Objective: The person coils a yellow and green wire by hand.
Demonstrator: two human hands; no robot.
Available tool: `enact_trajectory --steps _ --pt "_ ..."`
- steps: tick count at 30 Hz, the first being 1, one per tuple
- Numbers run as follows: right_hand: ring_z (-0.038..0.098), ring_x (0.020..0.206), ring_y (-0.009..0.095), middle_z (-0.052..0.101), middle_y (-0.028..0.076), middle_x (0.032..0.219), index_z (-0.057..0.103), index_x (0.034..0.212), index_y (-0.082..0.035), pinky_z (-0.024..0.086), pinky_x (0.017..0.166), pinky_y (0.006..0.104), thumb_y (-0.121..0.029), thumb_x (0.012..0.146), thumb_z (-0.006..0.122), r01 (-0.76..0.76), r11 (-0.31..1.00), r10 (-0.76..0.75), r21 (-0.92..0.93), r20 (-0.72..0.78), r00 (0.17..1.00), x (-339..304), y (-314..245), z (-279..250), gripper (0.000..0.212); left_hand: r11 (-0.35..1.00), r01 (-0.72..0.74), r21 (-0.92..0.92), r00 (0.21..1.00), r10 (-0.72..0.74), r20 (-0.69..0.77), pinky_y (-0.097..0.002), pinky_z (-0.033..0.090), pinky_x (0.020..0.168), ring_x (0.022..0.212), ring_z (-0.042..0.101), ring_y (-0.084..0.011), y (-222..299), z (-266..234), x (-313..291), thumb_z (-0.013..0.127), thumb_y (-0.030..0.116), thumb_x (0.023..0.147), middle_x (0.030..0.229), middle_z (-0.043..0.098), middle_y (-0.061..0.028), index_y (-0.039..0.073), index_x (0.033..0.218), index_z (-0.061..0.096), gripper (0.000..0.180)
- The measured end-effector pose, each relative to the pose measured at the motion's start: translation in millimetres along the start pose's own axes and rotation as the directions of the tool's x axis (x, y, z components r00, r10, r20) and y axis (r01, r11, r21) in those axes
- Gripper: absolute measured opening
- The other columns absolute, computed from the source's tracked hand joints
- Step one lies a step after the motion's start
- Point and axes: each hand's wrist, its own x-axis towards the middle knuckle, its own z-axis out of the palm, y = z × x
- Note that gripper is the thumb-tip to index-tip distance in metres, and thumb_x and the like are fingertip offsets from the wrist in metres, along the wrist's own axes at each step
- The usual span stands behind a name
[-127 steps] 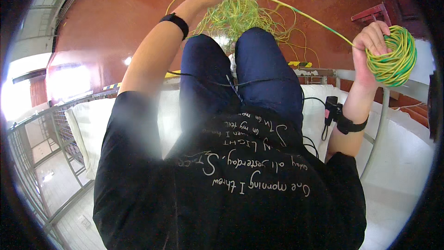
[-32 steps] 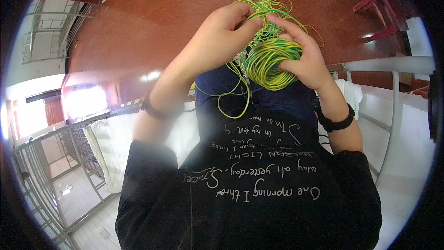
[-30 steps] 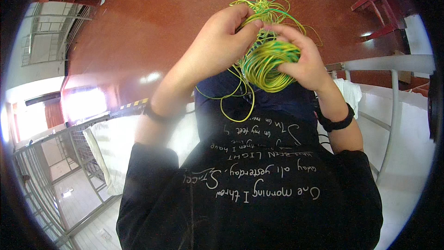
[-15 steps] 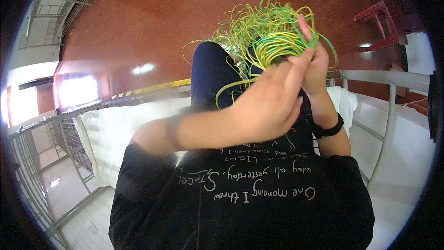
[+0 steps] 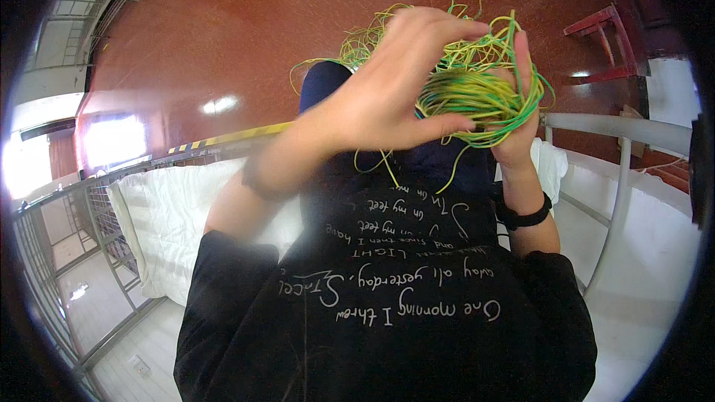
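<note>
A coil of yellow-green wire (image 5: 484, 100) sits above my knees, its loops wrapped round my right hand (image 5: 519, 130). One finger of that hand sticks up past the loops, and its palm is partly covered by them. My left hand (image 5: 402, 78) is spread at the coil's left side. Its thumb lies over the lower loops and its fingers reach toward the top; whether it grips a strand is hard to see. Beyond the coil lies a loose tangle of the same wire (image 5: 361, 45), partly hidden by my left hand. Loose strands hang below toward my lap.
A reddish-brown floor (image 5: 246, 37) stretches ahead. At the right stand a red wooden stool (image 5: 603, 37) and a grey metal rail (image 5: 618, 125). White bedding (image 5: 171, 201) and a metal frame (image 5: 89, 313) are on the left.
My left hand has swung from across the right wrist to the coil's left side, and its fingers have spread. The coil now shows more fully round my right hand.
</note>
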Motion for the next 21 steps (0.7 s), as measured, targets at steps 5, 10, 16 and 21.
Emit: enact_trajectory --steps 5,10,16,21 --pt "0.051 0.115 0.018 0.028 0.010 0.144 0.011 0.146 -0.001 0.044 0.095 0.0315 -0.014 0.073 0.077 -0.052 0.999 0.051 0.015 0.060 0.997 0.9 -6.0 7.7 0.099 0.888 0.397 -0.233 0.818 -0.227 0.529 -0.0355 0.047 0.086 0.101 0.060 -0.0248 -8.9 8.3 6.9 0.080 0.017 0.068 0.113 0.060 -0.0133 0.003 0.130 0.043 0.073" --pt "0.052 0.113 0.016 0.041 0.009 0.139 0.003 0.148 -0.006 0.042 0.097 0.0301 -0.002 0.072 0.076 -0.113 0.994 0.112 -0.007 0.213 0.971 3.8 -12.3 6.1 0.106 0.695 0.401 -0.597 0.910 -0.224 0.350 -0.0267 0.051 0.077 0.088 0.062 -0.0133 -24.4 21.6 -8.3 0.073 0.010 0.078 0.108 0.063 -0.0067 0.002 0.128 0.046 0.058" --pt "0.053 0.109 0.016 0.050 0.008 0.128 0.003 0.149 -0.011 0.043 0.093 0.0295 -0.003 0.072 0.077 -0.082 0.996 0.085 -0.024 0.230 0.970 8.4 -7.2 9.2 0.107 0.385 0.606 -0.696 0.767 -0.516 0.382 -0.0194 0.045 0.051 0.058 0.054 -0.0073 -21.7 7.0 -12.8 0.071 0.007 0.079 0.081 0.062 -0.0037 0.001 0.128 0.046 0.056" --pt "0.045 0.122 0.023 0.040 0.016 0.138 0.006 0.149 -0.012 0.042 0.093 0.0316 -0.007 0.071 0.078 0.060 0.998 -0.062 0.019 0.193 0.979 15.9 8.7 -4.2 0.106 0.353 0.476 -0.806 0.748 -0.644 0.160 -0.0212 0.043 0.049 0.055 0.053 -0.0089 -15.4 -12.7 -19.3 0.067 0.009 0.083 0.080 0.059 -0.0047 0.000 0.124 0.046 0.047"
